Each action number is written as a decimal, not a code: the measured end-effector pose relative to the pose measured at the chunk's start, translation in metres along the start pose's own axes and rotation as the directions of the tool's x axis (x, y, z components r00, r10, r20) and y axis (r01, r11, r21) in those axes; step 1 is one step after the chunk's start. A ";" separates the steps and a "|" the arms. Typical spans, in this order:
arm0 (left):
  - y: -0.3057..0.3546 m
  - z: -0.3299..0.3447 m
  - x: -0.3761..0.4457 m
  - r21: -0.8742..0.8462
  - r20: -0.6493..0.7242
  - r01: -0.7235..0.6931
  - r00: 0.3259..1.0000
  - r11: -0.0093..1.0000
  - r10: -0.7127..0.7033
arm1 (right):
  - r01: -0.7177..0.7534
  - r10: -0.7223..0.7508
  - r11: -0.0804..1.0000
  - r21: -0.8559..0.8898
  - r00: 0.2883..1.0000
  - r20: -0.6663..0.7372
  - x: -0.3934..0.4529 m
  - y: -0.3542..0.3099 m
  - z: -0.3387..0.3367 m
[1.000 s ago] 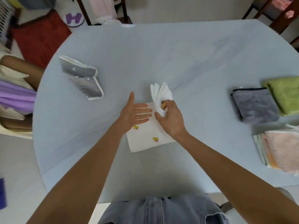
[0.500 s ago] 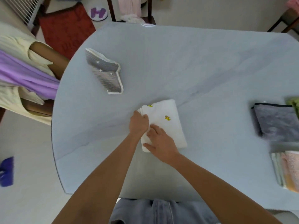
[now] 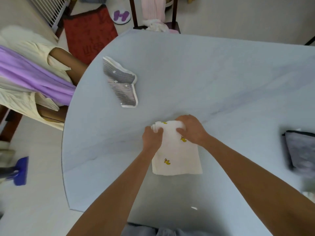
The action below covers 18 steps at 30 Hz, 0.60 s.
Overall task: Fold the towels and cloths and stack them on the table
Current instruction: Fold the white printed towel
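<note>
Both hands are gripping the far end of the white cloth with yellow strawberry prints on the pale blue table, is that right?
Not quite: the head view shows yellow bananas, not strawberries, on the white cloth. The rest holds: the left hand and right hand both grip its far end on the pale blue table.

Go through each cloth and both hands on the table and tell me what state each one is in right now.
White banana-print cloth: folded, far edge gripped by both hands.
Grey star-print cloth with white trim: loosely folded, lying untouched.
Dark grey plush towel: folded, at the right edge.
Left hand: grips the cloth's far left corner.
Right hand: grips the far right corner.
</note>
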<state>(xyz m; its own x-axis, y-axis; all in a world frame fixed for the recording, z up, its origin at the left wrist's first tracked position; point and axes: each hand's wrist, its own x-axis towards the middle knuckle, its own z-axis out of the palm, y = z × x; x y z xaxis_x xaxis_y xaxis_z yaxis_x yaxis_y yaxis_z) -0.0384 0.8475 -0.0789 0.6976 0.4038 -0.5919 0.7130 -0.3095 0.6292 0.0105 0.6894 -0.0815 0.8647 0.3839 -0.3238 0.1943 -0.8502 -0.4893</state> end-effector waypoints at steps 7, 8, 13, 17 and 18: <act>0.005 -0.001 0.010 0.012 0.067 -0.093 0.994 0.996 0.092 | 0.176 -0.168 0.978 -0.112 0.983 0.073 0.008 -0.001 0.001; 0.003 0.000 0.011 0.029 0.072 -0.121 0.990 0.992 0.118 | 0.213 -0.203 0.968 -0.130 0.976 0.084 0.010 0.001 0.002; -0.003 0.013 0.012 0.254 -0.144 -0.160 0.969 0.954 0.201 | 0.247 -0.219 0.947 -0.208 0.964 0.148 0.022 0.003 -0.001; 0.003 0.018 0.003 0.145 -0.151 0.140 0.981 0.979 -0.118 | 0.140 -0.130 0.981 -0.131 0.988 0.083 0.021 0.003 0.002; 0.004 0.019 0.004 0.101 -0.126 0.173 0.979 0.980 -0.160 | 0.125 -0.118 0.985 -0.122 0.991 0.069 0.020 0.001 0.003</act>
<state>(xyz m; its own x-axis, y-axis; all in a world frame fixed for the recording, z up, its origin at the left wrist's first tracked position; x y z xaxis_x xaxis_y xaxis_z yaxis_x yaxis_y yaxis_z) -0.0320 0.8319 -0.0882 0.5598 0.5536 -0.6165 0.8265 -0.3204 0.4628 0.0266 0.6971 -0.0912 0.8020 0.5051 -0.3188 0.3564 -0.8330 -0.4232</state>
